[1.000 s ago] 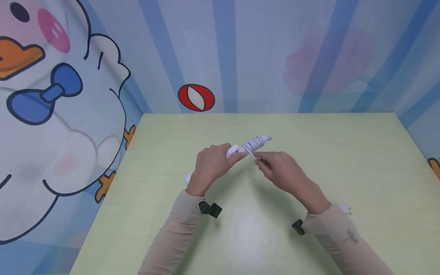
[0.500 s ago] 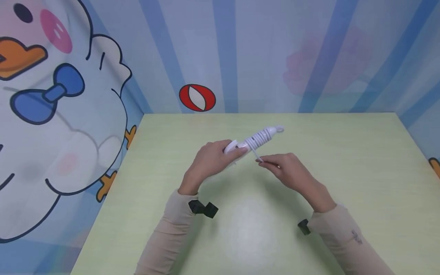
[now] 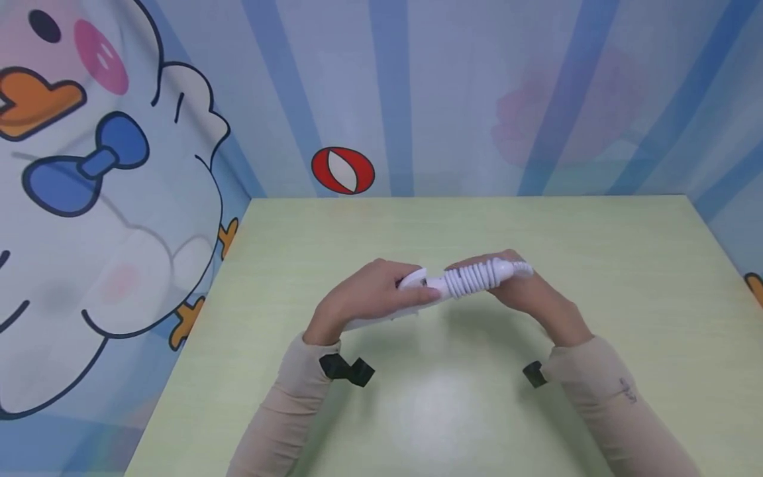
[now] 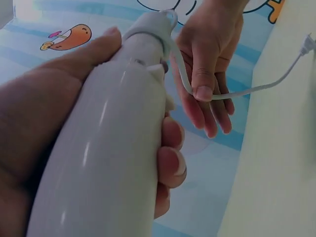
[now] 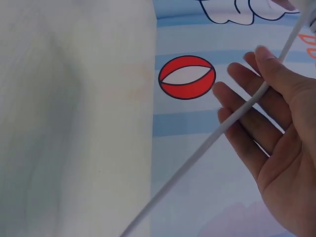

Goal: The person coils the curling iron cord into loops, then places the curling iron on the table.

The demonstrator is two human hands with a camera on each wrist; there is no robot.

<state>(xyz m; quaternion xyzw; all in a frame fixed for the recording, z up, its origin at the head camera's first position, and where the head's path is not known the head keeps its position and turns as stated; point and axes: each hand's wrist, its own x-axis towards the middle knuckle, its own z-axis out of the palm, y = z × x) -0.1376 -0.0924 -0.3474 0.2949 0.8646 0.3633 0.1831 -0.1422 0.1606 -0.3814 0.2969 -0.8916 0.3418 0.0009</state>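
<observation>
My left hand [image 3: 372, 288] grips a white, wand-shaped electric appliance [image 4: 103, 133] above the table, its thumb along the body. The appliance has a smooth tapered body, a lever-like part near the thumb and a hanging loop at its far end. Its white cord [image 3: 473, 279] lies in several close turns round the narrow end. Behind that end, my right hand [image 3: 527, 295] is partly hidden by the appliance. In the right wrist view the loose cord [image 5: 187, 165] runs across its fingers, with the thumb holding it there. The plug [image 4: 307, 45] hangs on the cord's free end.
A pale green table [image 3: 626, 278] spreads beneath both hands. Behind it rises a blue striped wall [image 3: 447, 99] with a printed red ball, and a cartoon duck covers the left wall. Small dark wrist cameras [image 3: 357, 372] sit on both sleeves.
The appliance has swung to a flatter slant and its wound end has moved right. My right hand, earlier pinching the cord in front, has passed behind the appliance with it.
</observation>
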